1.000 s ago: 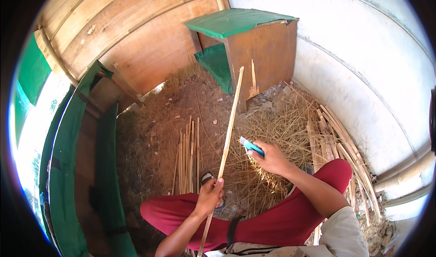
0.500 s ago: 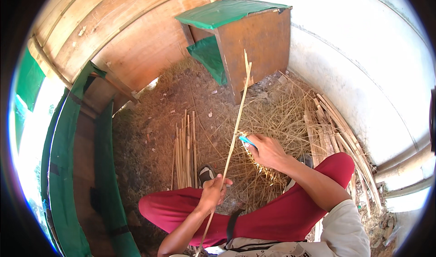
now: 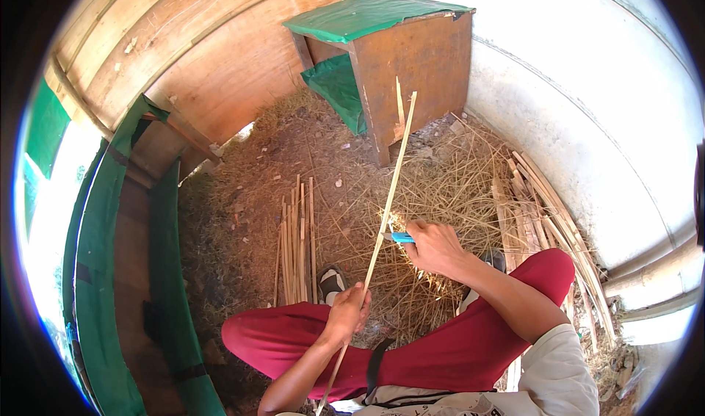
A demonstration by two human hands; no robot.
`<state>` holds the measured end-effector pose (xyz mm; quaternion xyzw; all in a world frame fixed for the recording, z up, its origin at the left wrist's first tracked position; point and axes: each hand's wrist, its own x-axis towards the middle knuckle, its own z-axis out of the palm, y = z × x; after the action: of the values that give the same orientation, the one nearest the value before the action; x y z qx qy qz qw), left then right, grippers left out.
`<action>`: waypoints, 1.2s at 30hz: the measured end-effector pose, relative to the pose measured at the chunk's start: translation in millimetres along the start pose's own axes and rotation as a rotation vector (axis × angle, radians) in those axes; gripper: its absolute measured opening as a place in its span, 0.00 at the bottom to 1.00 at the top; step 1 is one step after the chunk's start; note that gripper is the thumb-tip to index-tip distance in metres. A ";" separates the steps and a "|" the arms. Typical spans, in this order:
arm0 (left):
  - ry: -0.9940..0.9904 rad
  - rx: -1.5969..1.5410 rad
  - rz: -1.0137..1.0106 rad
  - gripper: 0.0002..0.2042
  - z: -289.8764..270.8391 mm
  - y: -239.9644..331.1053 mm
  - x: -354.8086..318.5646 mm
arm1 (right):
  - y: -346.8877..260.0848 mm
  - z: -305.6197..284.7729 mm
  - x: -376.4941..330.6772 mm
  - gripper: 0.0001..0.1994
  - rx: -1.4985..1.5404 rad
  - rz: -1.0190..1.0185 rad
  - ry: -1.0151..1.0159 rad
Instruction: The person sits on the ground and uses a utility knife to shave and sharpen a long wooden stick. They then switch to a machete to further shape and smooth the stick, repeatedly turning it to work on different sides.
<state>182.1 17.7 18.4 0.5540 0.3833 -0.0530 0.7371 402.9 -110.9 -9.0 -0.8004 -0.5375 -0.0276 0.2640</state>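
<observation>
Gripping one long bamboo strip (image 3: 388, 203) in the closed left hand (image 3: 350, 312), a seated person's right hand (image 3: 435, 246) clasps one blue-handled knife (image 3: 400, 237) against it above straw-covered ground (image 3: 440, 188).

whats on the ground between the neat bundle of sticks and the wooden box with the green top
In the head view, only bare dirt with scattered straw and chips lies between the bundle of sticks and the wooden box.

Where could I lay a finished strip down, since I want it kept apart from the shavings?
Barest ground: the dirt patch between the laid bundle of strips and the wooden wall, left of the cabinet. Crowded: the shavings around the right hand and knife, and the slat pile along the white wall.
</observation>
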 end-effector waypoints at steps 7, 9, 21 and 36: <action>-0.007 0.041 0.020 0.18 6.3 -1.8 5.8 | -1.9 -3.4 2.9 0.11 -0.128 0.101 -0.097; 0.000 0.049 0.024 0.18 9.8 -2.7 6.9 | -1.8 -7.0 4.4 0.10 -0.078 0.115 -0.121; 0.126 0.319 0.065 0.20 22.3 -18.6 10.0 | -7.7 -11.9 8.7 0.07 -0.092 0.338 -0.361; 0.013 0.415 -0.062 0.20 8.3 -14.0 -18.0 | 35.2 18.7 16.0 0.07 -0.134 0.370 -0.240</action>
<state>166.6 -1.0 19.5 0.6824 0.3856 -0.1500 0.6026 436.0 -98.9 -33.7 -0.8987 -0.4060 0.0811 0.1449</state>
